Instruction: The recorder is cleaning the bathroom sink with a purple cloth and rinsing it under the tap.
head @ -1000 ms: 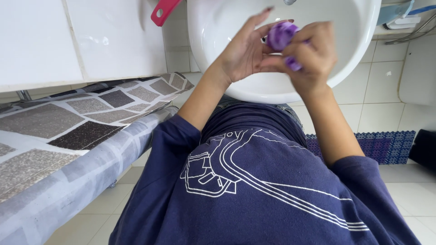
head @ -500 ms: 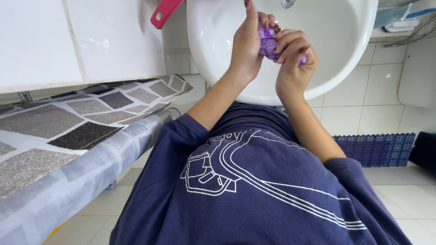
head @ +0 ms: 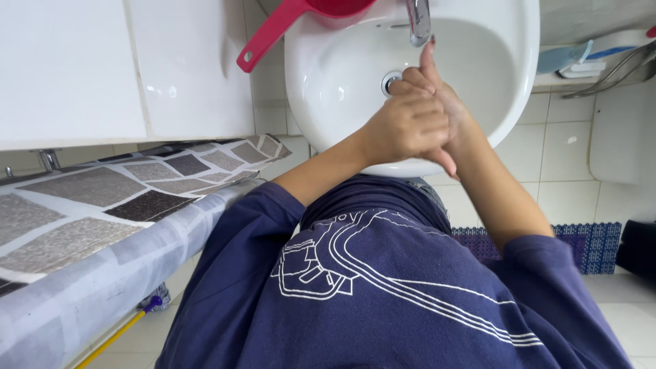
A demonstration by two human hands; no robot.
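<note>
White porcelain sink (head: pixel 328 89): over its bowl the left hand (head: pixel 406 126) curls closed around the right hand (head: pixel 454 119), whatever they grip hidden. Tap (head: pixel 418 20) just above, basin rim close below the wrists.

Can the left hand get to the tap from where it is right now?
Probably yes: the left hand is clasped with the right hand over the sink, just below the tap, with nothing between.
</note>
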